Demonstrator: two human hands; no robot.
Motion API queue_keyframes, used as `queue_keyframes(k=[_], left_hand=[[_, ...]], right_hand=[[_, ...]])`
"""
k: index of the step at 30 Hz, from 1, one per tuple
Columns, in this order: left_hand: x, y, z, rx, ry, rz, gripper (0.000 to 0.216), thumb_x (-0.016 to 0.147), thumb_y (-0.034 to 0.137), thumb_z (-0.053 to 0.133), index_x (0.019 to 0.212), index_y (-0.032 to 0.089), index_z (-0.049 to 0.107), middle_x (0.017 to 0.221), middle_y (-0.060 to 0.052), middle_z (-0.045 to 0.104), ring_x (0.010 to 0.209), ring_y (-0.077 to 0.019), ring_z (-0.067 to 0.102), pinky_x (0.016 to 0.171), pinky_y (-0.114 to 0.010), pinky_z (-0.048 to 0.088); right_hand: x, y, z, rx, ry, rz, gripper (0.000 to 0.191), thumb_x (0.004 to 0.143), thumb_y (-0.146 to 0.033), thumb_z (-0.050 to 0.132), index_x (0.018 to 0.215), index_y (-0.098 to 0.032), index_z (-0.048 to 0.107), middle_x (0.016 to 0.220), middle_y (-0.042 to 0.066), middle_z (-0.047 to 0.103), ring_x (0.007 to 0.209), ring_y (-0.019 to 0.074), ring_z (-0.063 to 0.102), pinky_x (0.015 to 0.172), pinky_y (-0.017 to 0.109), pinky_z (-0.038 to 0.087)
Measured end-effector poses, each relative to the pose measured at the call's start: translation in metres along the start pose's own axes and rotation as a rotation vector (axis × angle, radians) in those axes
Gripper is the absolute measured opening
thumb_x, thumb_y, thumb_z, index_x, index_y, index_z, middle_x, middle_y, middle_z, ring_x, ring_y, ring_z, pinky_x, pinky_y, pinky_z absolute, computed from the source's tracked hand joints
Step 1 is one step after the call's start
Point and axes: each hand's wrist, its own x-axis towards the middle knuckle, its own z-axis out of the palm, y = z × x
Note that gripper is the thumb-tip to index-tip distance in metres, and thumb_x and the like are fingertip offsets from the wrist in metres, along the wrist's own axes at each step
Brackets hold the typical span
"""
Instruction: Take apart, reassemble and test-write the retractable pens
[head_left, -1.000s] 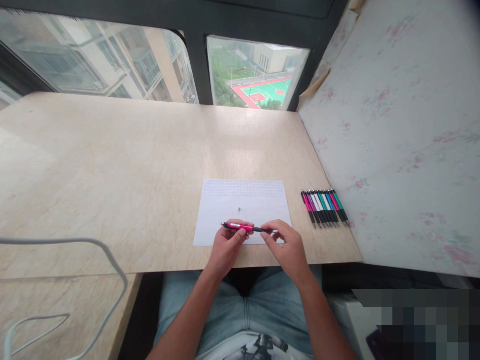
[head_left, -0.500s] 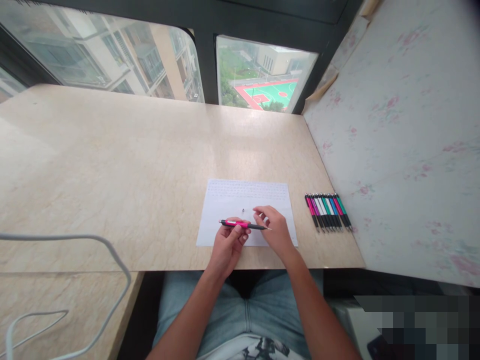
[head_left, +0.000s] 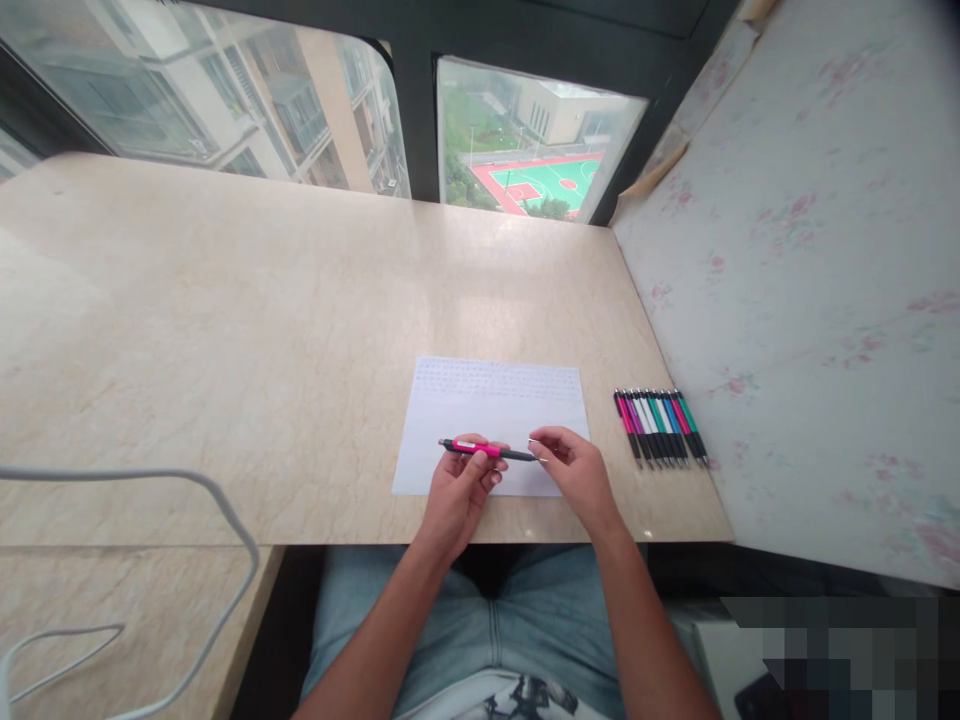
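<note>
My left hand is closed round a pink pen with a black grip, held level above the paper. A thin light-coloured tip sticks out of its right end. My right hand is just to the right of that end, thumb and forefinger pinched on a small shiny metal piece, probably the pen's tip cone, too small to make out fully. Beneath both hands lies a white sheet of paper with lines of writing across its top.
Several pens in mixed colours lie side by side at the right, by the flowered wall. A grey cable loops in at the lower left. The beige tabletop runs back to the windows.
The small metal piece that lay on the paper is gone from there; my right hand has moved right and slightly down and now pinches a small shiny piece. My left hand has barely moved.
</note>
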Motion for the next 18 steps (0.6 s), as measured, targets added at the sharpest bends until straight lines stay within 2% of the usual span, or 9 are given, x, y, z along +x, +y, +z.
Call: queue_keyframes(k=[2,5,18], left_hand=[[0.001,0.0,0.0,0.009,0.0,0.005,0.02,0.081,0.023,0.073,0.096,0.019,0.061,0.094,-0.007,0.073,0.073,-0.0113,0.065,0.064,-0.021,0.048],[0.001,0.0,0.0,0.023,0.003,0.02,0.018,0.081,0.022,0.072,0.096,0.019,0.062,0.095,-0.007,0.073,0.073,-0.0104,0.064,0.065,-0.02,0.048],[0.0,-0.001,0.003,0.109,-0.011,0.048,0.018,0.079,0.021,0.073,0.094,0.019,0.063,0.095,-0.008,0.074,0.071,-0.0103,0.064,0.065,-0.021,0.047]], right_hand=[[-0.013,0.003,-0.01,0.111,0.033,0.047,0.016,0.081,-0.033,0.069,0.091,-0.021,0.071,0.084,0.004,0.071,0.077,0.0193,0.066,0.067,0.03,0.053],[-0.027,0.004,-0.017,0.166,0.059,0.031,0.016,0.08,-0.033,0.07,0.091,-0.021,0.071,0.083,0.004,0.071,0.075,0.0187,0.065,0.066,0.03,0.053],[-0.028,-0.019,-0.01,-0.033,0.042,-0.187,0.009,0.086,-0.022,0.062,0.09,-0.021,0.07,0.087,0.003,0.07,0.08,0.0171,0.064,0.064,0.026,0.05]])
